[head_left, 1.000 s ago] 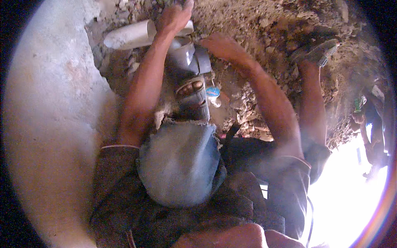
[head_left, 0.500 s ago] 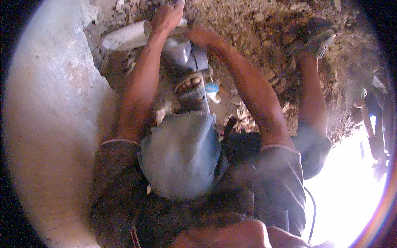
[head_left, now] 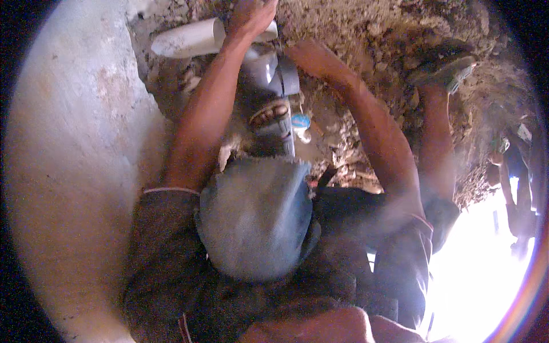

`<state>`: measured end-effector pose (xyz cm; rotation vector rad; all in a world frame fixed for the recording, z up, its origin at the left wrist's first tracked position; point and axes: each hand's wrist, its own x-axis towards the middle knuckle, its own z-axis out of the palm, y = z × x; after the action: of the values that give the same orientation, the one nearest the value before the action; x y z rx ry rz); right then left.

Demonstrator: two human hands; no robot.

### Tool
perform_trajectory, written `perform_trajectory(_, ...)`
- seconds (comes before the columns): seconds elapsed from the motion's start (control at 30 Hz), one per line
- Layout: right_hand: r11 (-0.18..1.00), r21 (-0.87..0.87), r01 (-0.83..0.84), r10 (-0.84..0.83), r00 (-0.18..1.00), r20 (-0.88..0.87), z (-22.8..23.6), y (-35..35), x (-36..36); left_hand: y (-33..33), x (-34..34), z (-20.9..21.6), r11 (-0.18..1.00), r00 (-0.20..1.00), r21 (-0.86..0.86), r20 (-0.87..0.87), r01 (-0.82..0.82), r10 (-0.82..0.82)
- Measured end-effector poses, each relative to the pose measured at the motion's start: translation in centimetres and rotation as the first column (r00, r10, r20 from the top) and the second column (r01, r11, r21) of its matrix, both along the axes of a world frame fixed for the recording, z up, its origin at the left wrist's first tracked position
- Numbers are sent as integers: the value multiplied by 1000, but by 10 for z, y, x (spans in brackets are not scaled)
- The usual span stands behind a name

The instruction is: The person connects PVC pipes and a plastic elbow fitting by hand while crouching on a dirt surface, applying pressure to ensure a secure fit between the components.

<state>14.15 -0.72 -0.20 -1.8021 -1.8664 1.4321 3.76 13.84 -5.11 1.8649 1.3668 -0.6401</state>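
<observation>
While left grip (head_left: 251, 18) overlaps white pipe (head_left: 189, 39) | right grip (head_left: 313, 58) beside grey fitting (head_left: 263, 72)

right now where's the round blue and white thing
In the head view, the blue and white thing lies above centre, just right of the sandalled foot and lower in frame than the right hand.

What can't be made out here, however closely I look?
All in the head view:
- Left hand: fingers partly cut off by the top edge, so its grip is unclear.
- Right hand: fingers too blurred to tell whether they hold anything.
- White pipe: hidden where the left forearm and hand cross in front.
- Blue-and-white item: too small to identify.
- Bright patch: details lost in glare.
</observation>
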Motion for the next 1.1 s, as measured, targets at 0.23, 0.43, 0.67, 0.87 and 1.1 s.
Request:
perform_trajectory(0.23,994,-95,-56,54,998,-30,-27,20,-11,-4,2,17,991,992,60,9,122,-122)
perform_trajectory(0.43,994,-102,48,-40,996,78,-76,-4,-32,-20,6,9,981,977,111,160,-156,138)
perform_trajectory(0.67,943,252,-217,185,972,146,-79,-45,-27,-6,22,21,986,975,-10,148,-165,165)
perform_trajectory(0.87,987,-52,-150,156,976,152,-55,-9,-34,3,-43,-54,988,996,145,71,45,-56)
perform_trajectory(1.1,954,-149,-261,264,964,5,-28,27,-33,5,-44,-61,959,964,111,-9,-262,265)
